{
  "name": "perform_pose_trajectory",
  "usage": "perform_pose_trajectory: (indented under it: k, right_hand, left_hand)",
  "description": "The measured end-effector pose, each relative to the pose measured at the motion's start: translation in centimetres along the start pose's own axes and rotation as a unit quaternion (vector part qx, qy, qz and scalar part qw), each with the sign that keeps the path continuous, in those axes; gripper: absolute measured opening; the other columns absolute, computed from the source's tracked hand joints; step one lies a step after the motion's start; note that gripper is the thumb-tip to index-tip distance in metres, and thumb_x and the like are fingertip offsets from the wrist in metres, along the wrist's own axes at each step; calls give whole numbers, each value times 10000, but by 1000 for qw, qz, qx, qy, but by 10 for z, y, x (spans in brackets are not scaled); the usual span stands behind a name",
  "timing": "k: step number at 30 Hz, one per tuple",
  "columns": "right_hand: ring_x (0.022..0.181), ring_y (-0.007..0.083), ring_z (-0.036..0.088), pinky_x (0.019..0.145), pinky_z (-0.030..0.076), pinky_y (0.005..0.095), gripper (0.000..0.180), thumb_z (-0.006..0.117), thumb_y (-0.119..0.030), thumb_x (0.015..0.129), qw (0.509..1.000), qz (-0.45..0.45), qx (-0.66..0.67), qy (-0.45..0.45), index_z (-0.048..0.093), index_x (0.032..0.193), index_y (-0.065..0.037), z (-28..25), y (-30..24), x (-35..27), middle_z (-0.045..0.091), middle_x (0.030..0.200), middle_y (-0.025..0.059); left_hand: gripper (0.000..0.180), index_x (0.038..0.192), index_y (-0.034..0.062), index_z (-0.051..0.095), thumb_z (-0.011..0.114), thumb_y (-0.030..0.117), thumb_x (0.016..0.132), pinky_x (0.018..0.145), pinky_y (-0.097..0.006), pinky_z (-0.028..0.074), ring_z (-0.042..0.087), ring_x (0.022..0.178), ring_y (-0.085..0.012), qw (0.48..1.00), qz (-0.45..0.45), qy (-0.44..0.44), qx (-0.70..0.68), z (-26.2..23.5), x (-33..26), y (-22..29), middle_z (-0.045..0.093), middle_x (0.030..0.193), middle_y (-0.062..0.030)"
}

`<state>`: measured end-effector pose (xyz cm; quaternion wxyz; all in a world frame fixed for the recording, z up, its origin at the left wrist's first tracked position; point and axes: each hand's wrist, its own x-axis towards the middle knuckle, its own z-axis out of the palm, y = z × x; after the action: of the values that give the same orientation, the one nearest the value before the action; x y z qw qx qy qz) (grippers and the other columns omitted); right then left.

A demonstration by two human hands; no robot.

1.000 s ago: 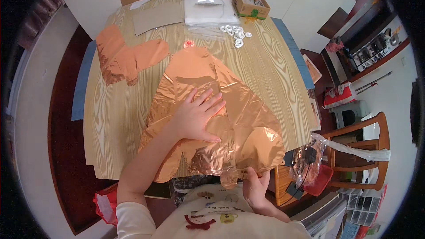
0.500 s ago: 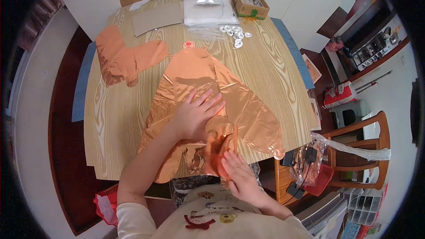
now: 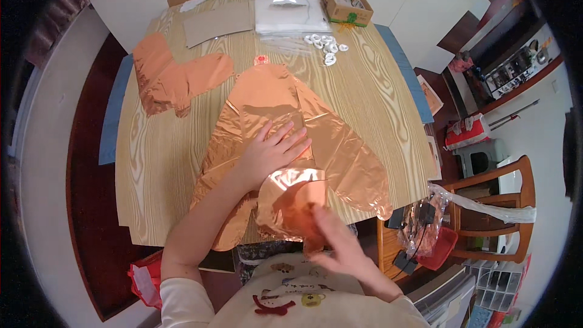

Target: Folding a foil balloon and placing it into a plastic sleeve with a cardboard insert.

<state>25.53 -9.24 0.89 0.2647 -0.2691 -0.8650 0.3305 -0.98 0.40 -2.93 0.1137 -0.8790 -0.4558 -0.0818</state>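
Observation:
A large flat rose-gold foil balloon [image 3: 346, 152] lies across the near half of the table, its lower part creased and reaching to the front edge. My left hand [image 3: 273, 153] rests palm down on its middle, fingers spread. Below that, a raised flap of the foil bulges and shines. Beside this flap is my right hand [image 3: 343, 240], blurred, its fingers stretched forward and the thumb apart, against the foil's right side. A smaller rose-gold foil balloon [image 3: 173, 76] lies flat at the far left.
White ribbon coils [image 3: 328, 45] lie beyond the balloon, near a stack of clear plastic bags [image 3: 291, 15]. A small cardboard box [image 3: 347, 5] stands at the back right, a grey cardboard sheet [image 3: 215, 26] at the back left. A wooden chair [image 3: 495, 206] stands right of the table.
My right hand has moved slightly right and its fingers have lifted. The foil flap near it has widened toward the left. My left hand stays in place.

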Motion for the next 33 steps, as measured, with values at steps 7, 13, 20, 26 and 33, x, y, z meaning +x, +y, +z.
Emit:
perform_pose_trajectory:
  k: [7,13,20,26,33]
  right_hand:
    - [1231,426,473,1042,360,465,815,745,-418,784,980,158,109,53,395,1377,19,-7,11,-40,497,1299,251]
    - [1237,330,453,1030,365,398,670,688,-112,826,967,219,120,58,346,1384,32,17,-16,-24,452,1330,240]
    - [1477,405,53,1157,199,417,800,585,-11,853,887,123,-360,261,129,1506,59,-7,-2,-19,121,1546,326]
    - [1351,450,360,1131,241,537,551,551,-151,933,978,157,-134,8,371,1388,102,-19,-4,14,420,1407,309]
    - [1368,418,360,1128,253,534,616,543,-272,949,967,95,-234,-21,359,1404,101,1,24,29,406,1439,277]
  left_hand:
    - [745,1488,160,328,615,304,815,1145,-548,228,312,1413,-289,996,-5,-68,-55,-20,2,2,337,1535,-53]
    - [736,1480,156,338,620,283,812,1144,-543,234,325,1403,-290,997,-3,-57,-53,-20,3,0,357,1521,-55]
    - [636,1431,181,414,609,239,828,1107,-517,312,396,1352,-262,999,4,35,27,3,-2,-2,430,1467,-20]
    - [524,1392,198,468,540,228,874,1086,-509,341,432,1320,-240,998,-2,62,13,8,1,1,465,1436,3]
    - [577,1394,187,473,595,262,835,1104,-514,320,427,1326,-242,999,-4,41,4,-1,3,3,452,1456,-5]
